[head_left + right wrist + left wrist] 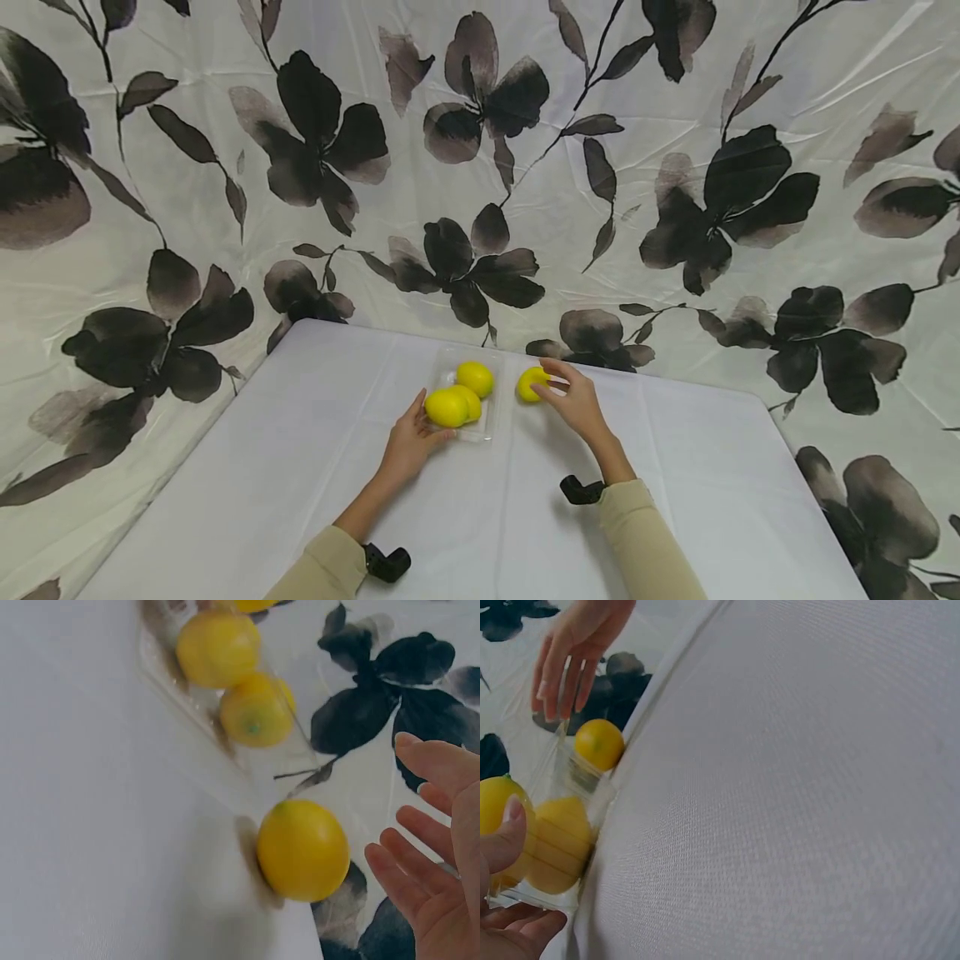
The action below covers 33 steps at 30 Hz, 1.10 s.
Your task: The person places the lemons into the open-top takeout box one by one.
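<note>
A shallow clear plastic tray (486,432) lies near the far edge of the table with three yellow lemons (446,408) in it. My left hand (407,443) grips its left side; in the left wrist view the thumb (506,840) is over the rim by a lemon and the fingers are underneath. A separate lemon (303,850) rests on the white cloth to the right of the tray. Beside that lemon is my right hand (576,402), its fingers spread and loosely bent. In the right wrist view a gap shows between the fingertips and the lemon.
A white cloth covers the table (712,500), whose far edge runs just behind the tray and the separate lemon. Behind it hangs a pale curtain (570,183) with dark flowers. A black device (388,564) is on each wrist.
</note>
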Each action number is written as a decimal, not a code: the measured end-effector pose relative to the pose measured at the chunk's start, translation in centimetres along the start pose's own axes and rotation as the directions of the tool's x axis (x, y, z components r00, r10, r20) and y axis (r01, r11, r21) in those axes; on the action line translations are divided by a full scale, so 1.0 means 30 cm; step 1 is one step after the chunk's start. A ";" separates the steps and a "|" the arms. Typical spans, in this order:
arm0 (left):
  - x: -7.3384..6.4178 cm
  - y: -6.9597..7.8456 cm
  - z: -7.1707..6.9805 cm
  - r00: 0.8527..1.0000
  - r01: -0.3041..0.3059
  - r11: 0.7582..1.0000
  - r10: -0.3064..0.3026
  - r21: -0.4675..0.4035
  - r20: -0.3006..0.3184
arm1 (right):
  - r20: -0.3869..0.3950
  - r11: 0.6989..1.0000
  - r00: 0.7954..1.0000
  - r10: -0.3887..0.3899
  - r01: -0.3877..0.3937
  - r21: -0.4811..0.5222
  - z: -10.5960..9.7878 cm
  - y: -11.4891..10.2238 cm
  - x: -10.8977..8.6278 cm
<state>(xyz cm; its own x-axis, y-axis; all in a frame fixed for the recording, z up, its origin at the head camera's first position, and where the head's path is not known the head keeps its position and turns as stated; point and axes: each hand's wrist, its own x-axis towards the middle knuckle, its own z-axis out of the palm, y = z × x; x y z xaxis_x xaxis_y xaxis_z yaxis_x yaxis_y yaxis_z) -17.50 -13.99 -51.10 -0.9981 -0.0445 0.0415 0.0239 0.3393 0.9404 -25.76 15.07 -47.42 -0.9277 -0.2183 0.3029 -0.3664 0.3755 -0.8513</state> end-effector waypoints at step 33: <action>-0.003 -0.006 0.002 1.000 -0.003 0.999 0.003 0.042 -0.021 | -0.055 0.993 0.992 0.112 -0.114 -0.030 0.075 0.135 0.020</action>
<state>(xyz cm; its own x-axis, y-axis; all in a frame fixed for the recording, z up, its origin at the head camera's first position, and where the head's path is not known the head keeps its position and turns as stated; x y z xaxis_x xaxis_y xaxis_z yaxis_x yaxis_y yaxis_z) -17.42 -13.98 -51.30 -0.9967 -0.0631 0.0517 0.0241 0.3783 0.9254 -27.62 14.43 -51.65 -0.9654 -0.1252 0.2288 -0.2605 0.4249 -0.8669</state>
